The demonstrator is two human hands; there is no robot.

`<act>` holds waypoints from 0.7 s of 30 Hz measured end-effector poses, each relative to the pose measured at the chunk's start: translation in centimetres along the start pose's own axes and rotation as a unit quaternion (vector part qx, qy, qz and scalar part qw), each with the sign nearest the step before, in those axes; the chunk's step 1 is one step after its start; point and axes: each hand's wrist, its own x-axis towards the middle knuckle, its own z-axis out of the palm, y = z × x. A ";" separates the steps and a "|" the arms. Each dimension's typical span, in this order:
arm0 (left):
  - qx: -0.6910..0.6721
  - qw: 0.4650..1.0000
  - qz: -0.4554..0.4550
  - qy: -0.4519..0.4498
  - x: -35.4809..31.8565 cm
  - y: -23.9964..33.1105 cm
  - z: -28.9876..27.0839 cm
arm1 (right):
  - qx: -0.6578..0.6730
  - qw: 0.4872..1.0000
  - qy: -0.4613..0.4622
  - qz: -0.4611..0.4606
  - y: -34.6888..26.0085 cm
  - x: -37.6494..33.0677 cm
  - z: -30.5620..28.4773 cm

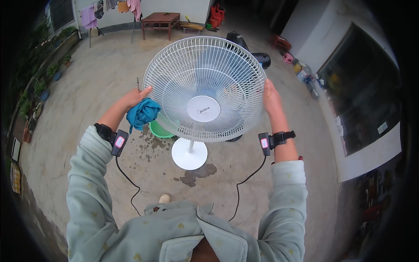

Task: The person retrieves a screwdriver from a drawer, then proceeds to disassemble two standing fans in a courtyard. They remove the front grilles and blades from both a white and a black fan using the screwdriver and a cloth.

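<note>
A white wire fan grille with a round grey centre cap is held up in front of me over the concrete yard. My left hand grips its left rim and also holds a bunched blue cloth against it. My right hand grips the right rim. Both wrists wear black straps with small devices and trailing cables. Below the grille stands the fan's white pole and round base.
A green basin sits on the wet concrete behind the cloth. A wooden table and hanging laundry stand at the back. Potted plants line the left edge. A dark scooter and coloured containers sit at the right.
</note>
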 end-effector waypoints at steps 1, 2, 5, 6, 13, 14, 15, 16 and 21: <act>0.006 1.000 0.010 0.008 0.0 0.1 0.3 | 0.026 0.998 0.025 -0.044 0.6 0.2 0.1; -0.002 1.000 0.007 -0.006 0.0 0.2 0.0 | 0.041 0.997 0.027 -0.053 1.0 0.2 0.2; -0.016 1.000 0.011 -0.003 -0.4 0.8 0.0 | 0.082 0.995 0.001 -0.050 2.1 0.1 0.0; -0.031 0.999 0.025 0.016 -0.3 1.1 -0.2 | 0.088 0.995 0.004 -0.054 2.2 0.6 -0.2; -0.098 0.995 -0.016 0.030 -1.5 0.3 1.0 | 0.103 0.993 -0.022 -0.059 3.1 0.6 -0.4; -0.118 0.991 -0.008 0.056 -1.5 0.3 1.2 | 0.101 0.993 -0.046 -0.045 3.3 0.7 -0.5; -0.118 0.991 -0.003 0.061 -1.5 0.0 1.1 | 0.103 0.993 -0.021 -0.056 3.7 0.4 -0.2; -0.112 0.992 -0.013 0.055 -1.7 -0.2 1.1 | 0.104 0.993 -0.011 -0.062 4.1 0.2 -0.1; -0.062 0.997 -0.031 0.022 -2.6 -0.2 0.1 | 0.142 0.977 0.046 -0.150 4.6 0.1 0.5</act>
